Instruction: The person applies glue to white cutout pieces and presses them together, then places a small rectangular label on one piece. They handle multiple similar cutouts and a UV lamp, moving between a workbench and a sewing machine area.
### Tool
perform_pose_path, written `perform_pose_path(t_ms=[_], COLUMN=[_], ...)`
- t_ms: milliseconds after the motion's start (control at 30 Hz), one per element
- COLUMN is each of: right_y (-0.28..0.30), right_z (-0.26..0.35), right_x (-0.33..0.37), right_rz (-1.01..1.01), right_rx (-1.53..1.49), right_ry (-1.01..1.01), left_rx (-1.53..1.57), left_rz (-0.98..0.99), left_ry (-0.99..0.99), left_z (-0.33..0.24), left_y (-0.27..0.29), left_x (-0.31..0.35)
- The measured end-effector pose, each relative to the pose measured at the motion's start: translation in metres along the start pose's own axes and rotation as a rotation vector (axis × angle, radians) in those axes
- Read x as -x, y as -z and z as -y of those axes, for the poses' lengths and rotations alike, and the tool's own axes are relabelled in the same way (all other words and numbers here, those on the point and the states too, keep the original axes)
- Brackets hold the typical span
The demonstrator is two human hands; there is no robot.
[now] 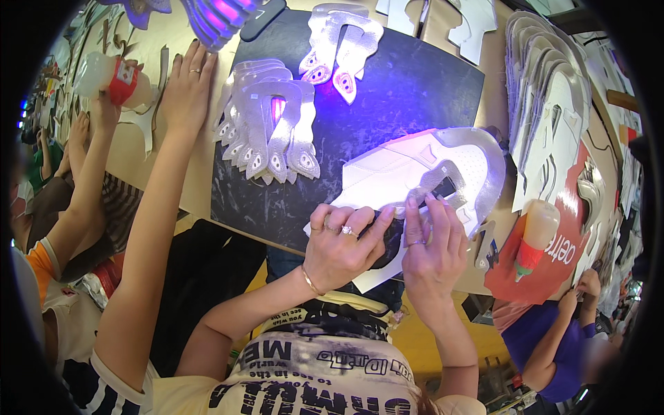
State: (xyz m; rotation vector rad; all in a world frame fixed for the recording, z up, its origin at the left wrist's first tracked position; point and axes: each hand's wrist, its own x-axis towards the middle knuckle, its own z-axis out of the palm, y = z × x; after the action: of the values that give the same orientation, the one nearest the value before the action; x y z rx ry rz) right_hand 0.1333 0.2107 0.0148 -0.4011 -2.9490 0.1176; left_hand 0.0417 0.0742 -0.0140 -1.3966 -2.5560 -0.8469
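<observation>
A flat white shoe upper (387, 169) with a shiny silver toe band lies on the front right part of a dark work board (408, 90). My left hand (346, 245), with rings and a bracelet, grips the upper's near edge, its fingers bent and closed. Beside it my right hand (436, 249) has its fingertips pressed together on the upper, at a silver-grey trim piece (453, 173) around the dark throat opening. The fingers partly hide that trim. Left of the upper, a fanned stack of silver trim pieces (297, 128) with pointed, eyeleted ends rests on the board.
More silver trim pieces (346, 41) lie at the far side under a purple-lit lamp (218, 17). Layered white uppers (543, 90) and a glue bottle (536, 238) are at the right. On the left, a co-worker's arm (155, 187) reaches the table; another hand holds a bottle (121, 83).
</observation>
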Motion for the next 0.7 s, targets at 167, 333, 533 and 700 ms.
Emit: perform_pose_path(t_ms=[167,333,533,700], right_y=[-0.003,-0.001,-0.008,-0.008], right_z=[0.001,-0.004,0.007,-0.002], right_x=[0.002,0.003,0.009,0.002], right_rz=[-0.010,0.009,0.059,0.068], right_rx=[0.013,-0.078,-0.015,-0.305], right_ry=[0.008,0.092,0.123,-0.072], left_rx=[0.002,0.021,0.043,0.029], left_rz=[0.027,0.013,0.020,-0.016], left_ry=[-0.029,-0.005,0.006,0.000], left_z=[0.000,0.002,0.000,-0.001], left_y=[0.000,-0.001,0.000,0.000], left_x=[0.000,-0.001,-0.004,-0.006])
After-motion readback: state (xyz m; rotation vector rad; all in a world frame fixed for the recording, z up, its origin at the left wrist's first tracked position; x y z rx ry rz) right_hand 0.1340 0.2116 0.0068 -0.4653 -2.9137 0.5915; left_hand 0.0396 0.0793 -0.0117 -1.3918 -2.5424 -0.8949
